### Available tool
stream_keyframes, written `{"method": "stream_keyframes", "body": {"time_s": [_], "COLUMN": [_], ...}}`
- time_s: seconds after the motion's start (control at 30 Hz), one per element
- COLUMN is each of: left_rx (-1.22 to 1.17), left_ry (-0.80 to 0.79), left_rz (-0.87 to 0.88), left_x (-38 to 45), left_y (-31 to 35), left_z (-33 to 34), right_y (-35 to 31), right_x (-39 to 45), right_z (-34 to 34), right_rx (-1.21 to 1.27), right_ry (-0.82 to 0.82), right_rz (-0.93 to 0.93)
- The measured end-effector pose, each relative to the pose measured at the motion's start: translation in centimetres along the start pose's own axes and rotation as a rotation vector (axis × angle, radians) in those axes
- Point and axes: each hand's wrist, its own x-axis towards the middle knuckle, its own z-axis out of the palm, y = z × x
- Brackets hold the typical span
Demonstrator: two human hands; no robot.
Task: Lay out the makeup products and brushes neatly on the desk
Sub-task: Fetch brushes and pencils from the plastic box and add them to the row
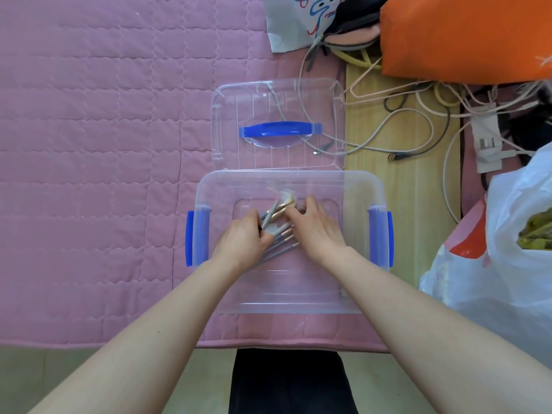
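Note:
A clear plastic storage box with blue side latches stands open on the pink quilted cover. Inside it lie several grey-handled makeup brushes in a loose bundle. One brush with a pale bristle head points to the far side. Both my hands reach into the box. My left hand grips the bundle near its middle. My right hand rests over the brush heads with its fingers curled on them. A small dark item under my right fingers is mostly hidden.
The box's clear lid with a blue handle lies just beyond the box. Tangled cables and a power strip crowd the right side. An orange bag sits far right, a white plastic bag near right.

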Motion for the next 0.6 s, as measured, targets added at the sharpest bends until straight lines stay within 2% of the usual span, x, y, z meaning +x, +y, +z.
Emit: {"method": "stream_keyframes", "body": {"time_s": [0.07,0.2,0.37,0.5,0.6], "left_rx": [-0.03,-0.083,-0.146,-0.268,-0.363], "left_ry": [-0.007,-0.005,0.042,0.112,0.184], "left_rz": [-0.007,-0.018,-0.031,-0.084,-0.102], "left_x": [-0.3,-0.7,-1.6,-3.0,-4.4], "left_y": [0.1,0.3,0.3,0.8,1.6], "left_z": [0.0,0.3,0.6,0.3,-0.4], "right_y": [0.0,-0.4,-0.4,-0.4,0.2], "right_x": [0.0,0.4,0.7,-0.1,-1.4], "right_z": [0.0,-0.3,-0.7,-2.1,-3.3], "right_rx": [-0.003,-0.191,-0.29,-0.18,0.012], "right_ry": [-0.002,-0.026,-0.1,-0.167,-0.18], "right_rz": [0.018,-0.005,-0.015,0.033,0.046]}}
